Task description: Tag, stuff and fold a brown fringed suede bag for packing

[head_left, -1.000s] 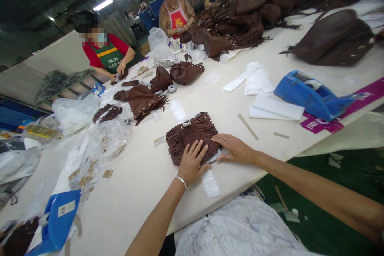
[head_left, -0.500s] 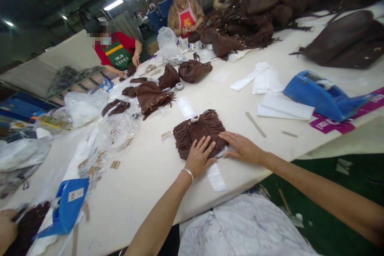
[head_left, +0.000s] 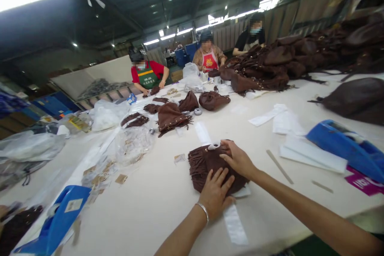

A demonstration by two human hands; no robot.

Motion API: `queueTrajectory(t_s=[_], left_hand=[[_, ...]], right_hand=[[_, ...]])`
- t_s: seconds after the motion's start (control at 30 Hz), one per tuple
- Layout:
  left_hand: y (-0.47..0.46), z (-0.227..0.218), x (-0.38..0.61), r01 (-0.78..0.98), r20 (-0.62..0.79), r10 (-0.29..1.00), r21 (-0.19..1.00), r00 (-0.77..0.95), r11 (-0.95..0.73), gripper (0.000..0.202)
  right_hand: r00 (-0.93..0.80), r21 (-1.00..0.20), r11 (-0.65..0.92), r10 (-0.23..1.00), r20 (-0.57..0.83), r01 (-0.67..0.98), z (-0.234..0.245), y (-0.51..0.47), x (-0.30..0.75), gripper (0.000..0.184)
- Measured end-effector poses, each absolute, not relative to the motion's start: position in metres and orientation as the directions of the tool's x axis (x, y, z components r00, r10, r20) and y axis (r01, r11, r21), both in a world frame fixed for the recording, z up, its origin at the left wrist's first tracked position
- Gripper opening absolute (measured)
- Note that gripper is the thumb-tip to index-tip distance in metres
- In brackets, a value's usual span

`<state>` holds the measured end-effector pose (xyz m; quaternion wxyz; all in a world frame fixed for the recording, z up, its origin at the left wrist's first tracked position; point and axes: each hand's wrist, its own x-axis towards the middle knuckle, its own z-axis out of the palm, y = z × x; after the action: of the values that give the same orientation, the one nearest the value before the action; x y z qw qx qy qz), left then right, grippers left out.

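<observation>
A small brown fringed bag (head_left: pixel 200 165) lies flat on the white table (head_left: pixel 156 196) in front of me. My left hand (head_left: pixel 215 193), with a silver bracelet on the wrist, rests flat on the bag's near edge, fingers stretched out. My right hand (head_left: pixel 237 158) lies across the bag's top, its fingers curled at the far edge beside a small roll of tape (head_left: pixel 214 145). White paper strips (head_left: pixel 234 225) stick out from under the bag toward me.
Other brown bags (head_left: pixel 171 117) and a big pile of them (head_left: pixel 270 66) lie farther along the table. Blue tape dispensers (head_left: pixel 345 148) (head_left: pixel 57 220), white paper sheets (head_left: pixel 312 155), clear plastic bags (head_left: pixel 132 144) and thin sticks (head_left: pixel 279 166) surround me. Three people work at the far side.
The camera has tilted up. My right hand moved from the bag's right side onto its top edge; my left hand stays pressed on the bag.
</observation>
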<state>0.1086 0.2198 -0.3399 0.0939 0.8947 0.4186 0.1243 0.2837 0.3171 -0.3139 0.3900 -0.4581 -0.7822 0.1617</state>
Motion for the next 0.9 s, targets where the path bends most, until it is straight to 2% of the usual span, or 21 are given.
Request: queueTrajectory(t_s=[0.1,0.2,0.4,0.5,0.6,0.77,0.83,0.9], left_hand=[[0.218,-0.338,0.107,0.721,0.183,0.786,0.32,0.59,-0.615,0.062],[0.219,-0.345,0.107,0.717,0.232,0.81,0.379,0.539,-0.586,0.069],[0.217,-0.37,0.11,0.745,0.278,0.887,0.482,0.369,-0.461,0.071],[0.216,-0.372,0.111,0.773,0.321,0.896,0.465,0.307,-0.431,0.091],[0.219,-0.366,0.111,0.824,0.284,0.911,0.405,0.299,-0.397,0.114],[0.227,-0.358,0.111,0.865,0.116,0.928,0.336,0.355,-0.373,0.113],[0.229,-0.358,0.111,0.87,0.081,0.926,0.322,0.369,-0.374,0.11],[0.229,-0.359,0.111,0.869,0.073,0.921,0.312,0.382,-0.385,0.105]], right_hand=[[-0.304,-0.572,0.559,0.821,0.484,0.6,-0.321,0.347,0.255,0.034],[-0.407,-0.512,0.619,0.782,0.473,0.595,-0.335,0.342,0.244,0.023],[-0.614,-0.42,0.713,0.699,0.367,0.561,-0.342,0.325,0.257,0.025],[-0.657,-0.386,0.739,0.671,0.343,0.553,-0.339,0.326,0.263,0.024],[-0.699,-0.349,0.777,0.626,0.346,0.523,-0.338,0.327,0.266,0.021],[-0.691,-0.424,0.746,0.653,0.311,0.514,-0.333,0.332,0.265,0.025],[-0.651,-0.461,0.701,0.699,0.296,0.544,-0.318,0.322,0.267,0.028],[-0.568,-0.546,0.617,0.773,0.284,0.567,-0.285,0.294,0.274,0.031]])
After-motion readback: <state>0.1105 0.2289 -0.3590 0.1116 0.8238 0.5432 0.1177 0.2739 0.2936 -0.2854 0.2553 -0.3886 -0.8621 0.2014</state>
